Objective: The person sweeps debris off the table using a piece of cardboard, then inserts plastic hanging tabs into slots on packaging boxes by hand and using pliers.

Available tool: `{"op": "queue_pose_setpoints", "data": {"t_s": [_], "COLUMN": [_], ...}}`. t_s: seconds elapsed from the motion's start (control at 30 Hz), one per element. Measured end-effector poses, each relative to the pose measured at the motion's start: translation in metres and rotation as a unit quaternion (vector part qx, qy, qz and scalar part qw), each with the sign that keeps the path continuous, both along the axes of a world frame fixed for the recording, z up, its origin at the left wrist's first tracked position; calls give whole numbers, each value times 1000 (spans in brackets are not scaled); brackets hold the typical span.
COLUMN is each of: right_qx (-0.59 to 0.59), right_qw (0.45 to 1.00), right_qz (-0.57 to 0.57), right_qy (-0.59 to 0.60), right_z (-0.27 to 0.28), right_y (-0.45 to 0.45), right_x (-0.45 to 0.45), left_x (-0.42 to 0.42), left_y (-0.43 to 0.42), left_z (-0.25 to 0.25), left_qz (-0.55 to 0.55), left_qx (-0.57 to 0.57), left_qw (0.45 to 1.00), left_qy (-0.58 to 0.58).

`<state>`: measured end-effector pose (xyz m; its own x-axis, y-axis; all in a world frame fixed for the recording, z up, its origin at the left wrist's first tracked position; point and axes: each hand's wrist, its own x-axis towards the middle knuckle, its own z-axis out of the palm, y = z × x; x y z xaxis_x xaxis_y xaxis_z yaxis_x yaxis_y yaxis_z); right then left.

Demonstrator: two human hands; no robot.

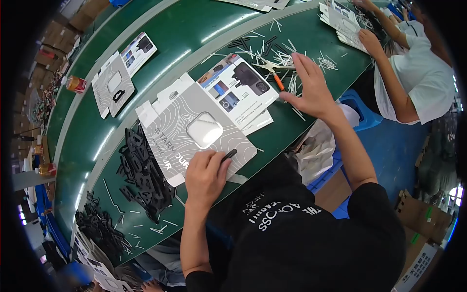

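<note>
My left hand (206,177) pinches a small black plastic piece (228,155) over the lower edge of a flat grey printed cardboard package (170,126). The package has a rounded cut-out and lies opened out, with its white photo-printed panel (243,92) to the upper right. Fingers apart and holding nothing, my right hand (311,90) hovers beside that panel. Close to it are cutting pliers (277,80) with an orange handle and a scatter of thin white sticks (294,85). A heap of black plastic pieces (143,175) lies left of the package.
Another opened package (114,82) with a black piece on it rests on the green belt (180,29). More dark parts (99,226) are piled at lower left. A bottle (75,84) stands at the belt's far side. A co-worker in a white shirt (413,73) works at upper right.
</note>
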<state>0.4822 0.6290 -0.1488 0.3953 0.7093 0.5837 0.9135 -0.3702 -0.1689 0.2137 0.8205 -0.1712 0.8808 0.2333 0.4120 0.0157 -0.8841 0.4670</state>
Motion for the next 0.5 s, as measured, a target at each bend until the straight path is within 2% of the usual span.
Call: {"op": "queue_pose_setpoints", "data": {"t_s": [0.07,0.2,0.23,0.33,0.4,0.47,0.5], "right_qx": [-45,-171,-172,-276,-308,-304,-302], "right_qw": [996,984,984,950,933,911,912], "right_qz": [-75,-53,-50,-98,-108,-111,-108], "right_qy": [-30,-6,-4,110,151,254,257], "right_z": [-4,-3,0,15,28,46,43], "right_y": [-6,-10,-9,1,6,9,10], "right_x": [8,11,12,23,28,36,34], "left_x": [5,4,3,3,1,0,1], "left_y": [-3,-9,-10,-10,-10,-11,-10], "left_z": [1,-2,-3,-3,-2,-2,-2], "left_qz": [10,22,24,30,36,38,38], "left_qx": [0,-68,-68,-100,-108,-130,-141], "left_qw": [1000,997,997,995,993,991,989], "left_qy": [-9,-11,-9,-1,6,-7,-14]}}
